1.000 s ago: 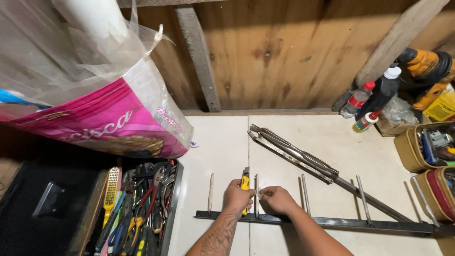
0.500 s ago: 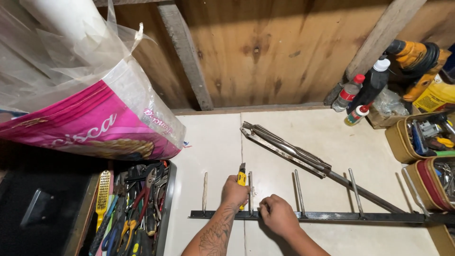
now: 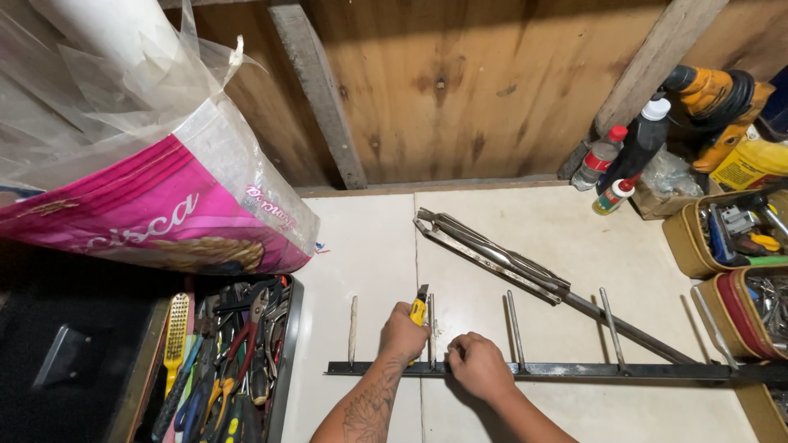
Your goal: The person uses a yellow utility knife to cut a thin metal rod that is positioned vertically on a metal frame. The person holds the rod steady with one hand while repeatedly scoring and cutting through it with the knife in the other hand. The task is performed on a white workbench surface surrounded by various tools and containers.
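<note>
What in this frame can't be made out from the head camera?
- Utility knife: the left hand covers its handle; the blade tip is too small to see.
- Right hand: its fingertips curl under, hiding their contact with the metal bar.
- Metal bar: runs out past the right edge.
- Toolbox: cut off by the bottom edge.

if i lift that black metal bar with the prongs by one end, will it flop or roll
The black bar looks like rigid steel, so it probably stays stiff. Its upright prongs should stop any rolling. Being long, it likely feels end-heavy and swings.
</note>
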